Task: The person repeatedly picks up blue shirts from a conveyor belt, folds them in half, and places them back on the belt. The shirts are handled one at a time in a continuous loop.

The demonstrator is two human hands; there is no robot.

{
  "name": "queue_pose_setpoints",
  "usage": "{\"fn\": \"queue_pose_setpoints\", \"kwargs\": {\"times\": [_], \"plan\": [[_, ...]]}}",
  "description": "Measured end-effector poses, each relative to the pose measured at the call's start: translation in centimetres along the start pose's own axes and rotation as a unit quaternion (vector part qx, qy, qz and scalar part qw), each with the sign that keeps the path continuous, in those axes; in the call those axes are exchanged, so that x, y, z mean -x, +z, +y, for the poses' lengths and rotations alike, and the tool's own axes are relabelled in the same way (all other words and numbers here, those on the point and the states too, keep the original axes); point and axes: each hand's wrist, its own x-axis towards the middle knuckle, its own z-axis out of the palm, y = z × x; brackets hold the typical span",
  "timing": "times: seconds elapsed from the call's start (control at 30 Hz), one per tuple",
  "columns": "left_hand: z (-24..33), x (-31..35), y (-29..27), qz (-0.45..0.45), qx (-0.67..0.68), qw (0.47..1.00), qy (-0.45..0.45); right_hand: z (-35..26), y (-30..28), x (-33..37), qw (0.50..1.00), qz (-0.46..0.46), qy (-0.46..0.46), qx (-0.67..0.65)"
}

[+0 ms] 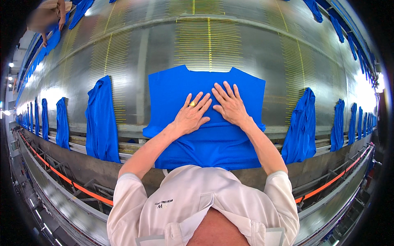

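L hand (pixel 191 117) & R hand (pixel 230 105) spread flat, side by side on blue cloth (pixel 209 135) mid-table (pixel 164 45), front edge overhanging. More blue pieces (pixel 101 119) draped either side, nothing blocking.

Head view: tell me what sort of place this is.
Probably a garment factory line: a long metal worktable, many blue garments draped along its edge, and both hands, left hand and right hand, flat on a blue shirt.

Flat blue cloth (pixel 207 119): one, under both hands
Hung blue cloths (pixel 101 119): many along both table edges, far ones too small to count
Ring (pixel 192 104): one
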Motion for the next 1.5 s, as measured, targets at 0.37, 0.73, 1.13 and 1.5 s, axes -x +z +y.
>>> {"fn": "queue_pose_setpoints", "kwargs": {"times": [0.37, 0.73, 1.13, 1.5], "plan": [[-2.6, -5.3, 0.1, 0.035, -0.041, 0.998, -0.021, 1.8, 1.1, -3.9, 0.995, 0.087, 0.046, 0.022], [-9.0, 4.6, -0.1, 0.091, -0.126, 0.963, -0.22, 7.3, -0.1, 5.6, 0.967, 0.065, 0.23, 0.091], [-7.2, 9.5, -2.7, 0.137, -0.051, 0.905, -0.399, 5.2, -2.2, 8.6, 0.942, 0.134, 0.308, 0.015], [5.0, 24.8, -3.0, 0.148, -0.056, 0.921, -0.357, -3.0, -7.3, 24.6, 0.886, -0.058, 0.459, -0.027]]}}
